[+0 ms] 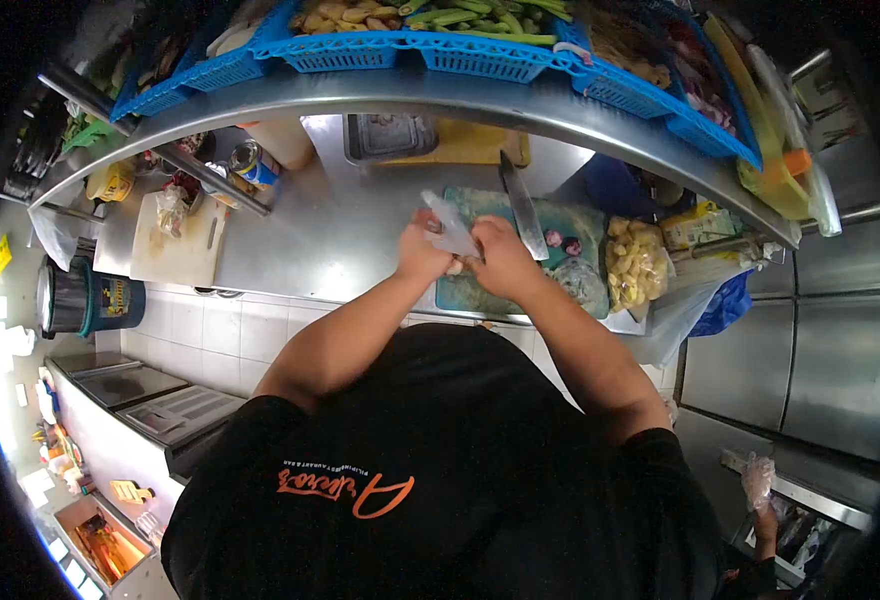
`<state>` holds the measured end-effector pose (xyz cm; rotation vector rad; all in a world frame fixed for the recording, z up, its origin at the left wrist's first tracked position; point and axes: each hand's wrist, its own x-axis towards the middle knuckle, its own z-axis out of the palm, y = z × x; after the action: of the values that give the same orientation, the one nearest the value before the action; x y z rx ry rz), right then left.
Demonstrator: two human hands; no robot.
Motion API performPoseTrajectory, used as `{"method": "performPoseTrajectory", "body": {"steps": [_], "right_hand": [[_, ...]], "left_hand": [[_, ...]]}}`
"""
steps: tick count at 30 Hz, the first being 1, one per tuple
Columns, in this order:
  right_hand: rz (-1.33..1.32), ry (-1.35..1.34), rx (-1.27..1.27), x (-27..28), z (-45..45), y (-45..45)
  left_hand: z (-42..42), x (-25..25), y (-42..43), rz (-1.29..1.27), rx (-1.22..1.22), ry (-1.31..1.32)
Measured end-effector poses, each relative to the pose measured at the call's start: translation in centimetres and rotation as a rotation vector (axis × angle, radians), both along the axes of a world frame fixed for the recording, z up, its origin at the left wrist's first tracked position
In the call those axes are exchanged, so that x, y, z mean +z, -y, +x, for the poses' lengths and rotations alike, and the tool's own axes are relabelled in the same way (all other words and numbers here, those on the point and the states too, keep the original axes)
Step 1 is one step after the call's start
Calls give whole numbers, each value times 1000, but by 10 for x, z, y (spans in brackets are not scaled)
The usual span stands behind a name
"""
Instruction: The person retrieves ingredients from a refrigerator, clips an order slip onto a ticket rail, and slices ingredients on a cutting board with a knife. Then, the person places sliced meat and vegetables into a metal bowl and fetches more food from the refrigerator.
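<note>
Plastic bag (448,222) is held above the left edge of the green cutting board (470,292); it appears to be clamped by the fingers of both the left hand (425,252) and the right hand (502,260). A knife (526,212) is laid unguarded across the board's far edge, just beside the right hand. Knuckles could be cut if that hand is swung outward. Thin film could be torn by uneven pulling.
</note>
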<state>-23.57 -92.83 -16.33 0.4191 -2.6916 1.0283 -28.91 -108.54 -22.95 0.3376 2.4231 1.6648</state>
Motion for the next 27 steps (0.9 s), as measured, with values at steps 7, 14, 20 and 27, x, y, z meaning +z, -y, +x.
{"method": "performPoseTrajectory", "body": {"steps": [7,14,20,27], "right_hand": [[-174,302,-303,-2,-19,0],[-740,196,-683,-47,-46,1],[-1577,301,-401,-50,-62,-25],[-1716,586,-208,-44,-65,-60]], "left_hand": [[-2,30,-13,45,304,83],[-7,22,-29,277,480,63],[-32,24,-46,729,511,282],[-45,22,-51,1015,384,450]]}}
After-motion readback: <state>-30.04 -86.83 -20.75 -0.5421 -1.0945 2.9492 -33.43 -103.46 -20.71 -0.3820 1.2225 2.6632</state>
